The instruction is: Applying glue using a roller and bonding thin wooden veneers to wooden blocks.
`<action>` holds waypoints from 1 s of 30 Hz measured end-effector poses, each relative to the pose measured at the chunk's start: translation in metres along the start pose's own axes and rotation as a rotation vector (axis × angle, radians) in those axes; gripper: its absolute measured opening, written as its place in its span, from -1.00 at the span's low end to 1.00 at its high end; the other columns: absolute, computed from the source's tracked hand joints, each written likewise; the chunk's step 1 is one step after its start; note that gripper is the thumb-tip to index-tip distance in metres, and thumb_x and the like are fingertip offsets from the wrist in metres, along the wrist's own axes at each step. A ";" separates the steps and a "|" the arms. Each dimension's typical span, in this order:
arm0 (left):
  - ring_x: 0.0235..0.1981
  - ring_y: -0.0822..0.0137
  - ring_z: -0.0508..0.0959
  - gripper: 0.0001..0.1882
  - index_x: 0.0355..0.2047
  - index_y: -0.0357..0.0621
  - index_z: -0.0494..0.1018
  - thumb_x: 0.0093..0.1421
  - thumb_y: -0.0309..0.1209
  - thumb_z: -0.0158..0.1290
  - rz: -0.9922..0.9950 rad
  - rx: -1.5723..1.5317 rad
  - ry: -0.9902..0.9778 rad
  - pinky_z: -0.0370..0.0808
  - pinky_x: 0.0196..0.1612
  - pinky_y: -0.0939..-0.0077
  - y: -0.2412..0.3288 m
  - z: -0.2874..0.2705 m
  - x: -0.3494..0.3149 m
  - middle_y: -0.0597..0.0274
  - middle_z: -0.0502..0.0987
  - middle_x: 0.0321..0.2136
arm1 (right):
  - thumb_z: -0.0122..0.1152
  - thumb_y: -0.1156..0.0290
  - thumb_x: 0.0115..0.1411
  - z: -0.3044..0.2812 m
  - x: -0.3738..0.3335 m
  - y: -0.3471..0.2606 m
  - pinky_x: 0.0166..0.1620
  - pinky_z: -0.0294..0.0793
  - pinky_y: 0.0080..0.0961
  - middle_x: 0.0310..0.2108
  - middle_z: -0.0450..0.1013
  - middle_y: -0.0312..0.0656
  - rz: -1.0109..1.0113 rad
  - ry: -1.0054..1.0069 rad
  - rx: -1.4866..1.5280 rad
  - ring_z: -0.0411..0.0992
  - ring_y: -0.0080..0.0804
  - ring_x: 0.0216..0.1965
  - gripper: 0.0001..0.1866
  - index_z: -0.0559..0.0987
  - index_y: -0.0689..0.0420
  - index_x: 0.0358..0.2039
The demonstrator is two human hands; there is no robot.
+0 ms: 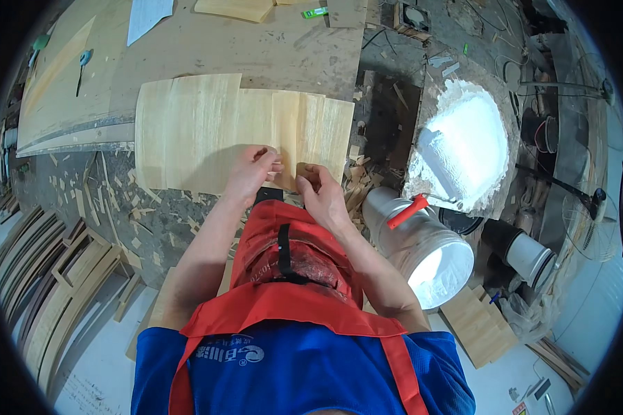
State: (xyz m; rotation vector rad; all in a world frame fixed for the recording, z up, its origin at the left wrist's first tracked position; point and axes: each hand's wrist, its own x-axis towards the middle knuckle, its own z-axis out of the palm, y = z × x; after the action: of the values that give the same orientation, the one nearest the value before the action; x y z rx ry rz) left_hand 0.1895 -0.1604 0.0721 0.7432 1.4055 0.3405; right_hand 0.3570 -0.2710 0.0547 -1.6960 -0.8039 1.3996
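Observation:
Thin pale wood veneer sheets (197, 131) lie side by side and partly overlapping along the near edge of the workbench. Among them, a narrower veneer strip (284, 121) has its near end between my hands. My left hand (254, 171) is closed over the sheets just left of that strip, its fingers curled together; what they pinch, if anything, is hidden. At the strip's near right corner, my right hand (320, 196) pinches the veneer between thumb and fingers.
A white-coated board (464, 149) stands right of the bench, with a red-handled roller (408, 211) beside it above a white bucket (439, 273). Curved wooden frames (69, 297) are stacked at left. Wood scraps litter the floor (180, 225). A blue-handled tool (84, 62) lies on the bench.

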 end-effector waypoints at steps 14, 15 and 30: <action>-0.13 0.36 0.65 -0.61 0.03 -0.35 0.50 0.34 -0.30 0.25 0.005 0.096 0.041 0.55 -0.14 0.44 0.000 0.016 -0.007 0.12 0.64 -0.17 | 0.21 0.37 0.44 -0.011 0.005 -0.022 -0.41 0.53 -0.58 -0.36 0.63 -0.20 0.136 -0.100 0.105 0.58 -0.54 -0.43 -0.79 0.61 0.29 -0.10; -0.13 0.36 0.65 -0.61 0.03 -0.35 0.50 0.34 -0.30 0.25 0.006 0.096 0.037 0.55 -0.14 0.44 -0.001 0.018 -0.007 0.12 0.64 -0.17 | 0.21 0.37 0.44 -0.013 0.003 -0.023 -0.41 0.53 -0.58 -0.36 0.63 -0.20 0.136 -0.096 0.105 0.58 -0.54 -0.43 -0.79 0.61 0.29 -0.10; 0.00 0.17 0.66 -0.62 0.11 -0.24 0.52 0.36 -0.33 0.20 -0.075 -0.642 -0.374 0.63 0.12 0.15 0.080 0.033 0.013 0.11 0.65 -0.04 | 0.01 0.23 0.57 -0.049 0.007 -0.008 -0.45 0.50 -0.60 -0.32 0.58 -0.22 0.072 0.111 0.139 0.57 -0.56 -0.44 -0.65 0.56 0.30 0.00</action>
State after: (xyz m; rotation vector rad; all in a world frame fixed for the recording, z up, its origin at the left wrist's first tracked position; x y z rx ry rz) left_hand 0.2400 -0.1023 0.1140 0.2062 0.8874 0.5297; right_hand 0.4067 -0.2697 0.0622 -1.6929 -0.5762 1.3632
